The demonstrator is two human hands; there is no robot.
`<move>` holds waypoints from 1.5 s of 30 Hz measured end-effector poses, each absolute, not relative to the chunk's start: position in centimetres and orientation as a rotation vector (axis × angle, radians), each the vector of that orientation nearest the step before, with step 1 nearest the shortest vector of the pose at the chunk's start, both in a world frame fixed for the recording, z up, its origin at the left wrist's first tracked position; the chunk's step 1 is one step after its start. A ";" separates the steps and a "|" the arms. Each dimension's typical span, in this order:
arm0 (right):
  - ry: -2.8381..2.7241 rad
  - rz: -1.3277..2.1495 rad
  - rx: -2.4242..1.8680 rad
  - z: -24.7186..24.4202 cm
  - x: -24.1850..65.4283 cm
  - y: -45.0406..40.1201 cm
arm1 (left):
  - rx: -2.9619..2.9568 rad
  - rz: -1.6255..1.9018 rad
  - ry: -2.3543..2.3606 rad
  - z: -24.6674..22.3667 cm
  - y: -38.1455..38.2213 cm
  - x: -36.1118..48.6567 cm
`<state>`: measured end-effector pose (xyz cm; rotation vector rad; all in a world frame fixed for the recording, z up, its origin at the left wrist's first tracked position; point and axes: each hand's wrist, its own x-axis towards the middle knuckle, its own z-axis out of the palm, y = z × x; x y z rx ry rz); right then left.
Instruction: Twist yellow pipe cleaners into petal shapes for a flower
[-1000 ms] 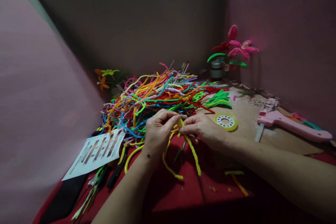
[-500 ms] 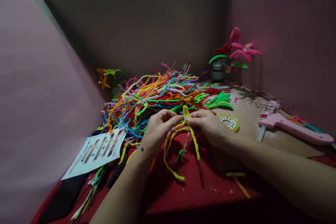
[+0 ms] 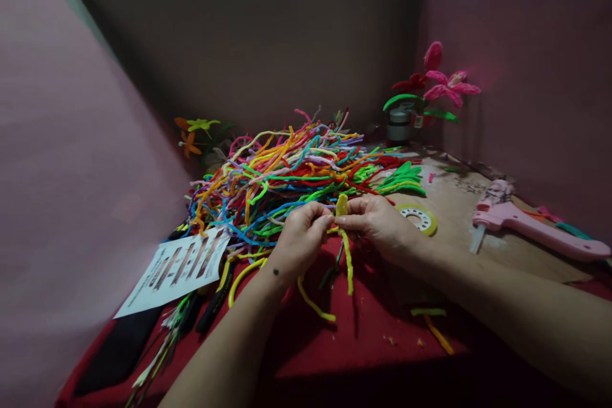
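Note:
A yellow fuzzy stem piece (image 3: 342, 205) stands upright between my hands, its top folded into a narrow petal-like loop. Pinched at its base are the thumb and fingers of my right hand (image 3: 375, 220). Close on the left, my left hand (image 3: 303, 229) has its fingertips pressed together on yellow stem near that base. One yellow end (image 3: 349, 264) hangs down below my right fingers. Another yellow length (image 3: 313, 306) curves out beneath my left hand over the red cloth (image 3: 344, 350). How the strands join is hidden by my fingers.
Behind my hands lies a heap of colourful fuzzy stems (image 3: 287, 169). To the right are a yellow tape roll (image 3: 429, 218) and a pink glue gun (image 3: 545, 226). A printed sheet (image 3: 174, 271) lies left. Pink flowers (image 3: 452, 86) stand at the back right.
My left hand has shifted slightly right and turned, with its fingers more curled. The left yellow strands now show less below it, and the hanging end has swung a little left.

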<state>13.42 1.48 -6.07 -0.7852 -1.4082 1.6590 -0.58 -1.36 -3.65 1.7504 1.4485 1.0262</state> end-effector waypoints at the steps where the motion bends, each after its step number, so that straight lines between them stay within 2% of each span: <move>1: -1.400 1.658 -0.801 -6.1 13.4 1.5 | 1.669 1.000 1.438 -3.4 -1.4 -0.6; 7: -1.207 1.660 -0.848 -6.1 13.3 2.0 | 1.674 1.029 1.688 -0.1 -3.5 -4.2; 12: -1.167 1.720 -0.816 -6.1 13.2 1.9 | 2.147 0.050 2.134 -1.3 -7.6 -7.6; 15: -1.133 1.738 -0.828 -6.0 13.1 1.8 | 2.244 -0.204 2.170 -3.5 -8.9 -8.1; 19: -1.076 1.750 -0.797 -6.2 13.1 1.9 | 2.212 -0.168 2.114 -3.8 -8.6 -8.5; 26: -1.060 1.760 -0.774 -6.6 13.1 2.1 | 2.050 -0.118 2.023 -0.2 -8.7 -10.7; 34: -1.044 1.787 -0.757 -6.5 13.0 2.0 | 2.101 -0.135 1.906 -0.9 -10.7 -11.5; 40: -0.989 1.781 -0.684 -6.6 13.0 2.1 | 2.251 0.122 1.629 -0.3 -10.5 -8.6; 45: -0.926 1.868 -0.552 -6.3 12.9 2.0 | 2.360 0.277 1.701 -2.0 -9.2 -5.8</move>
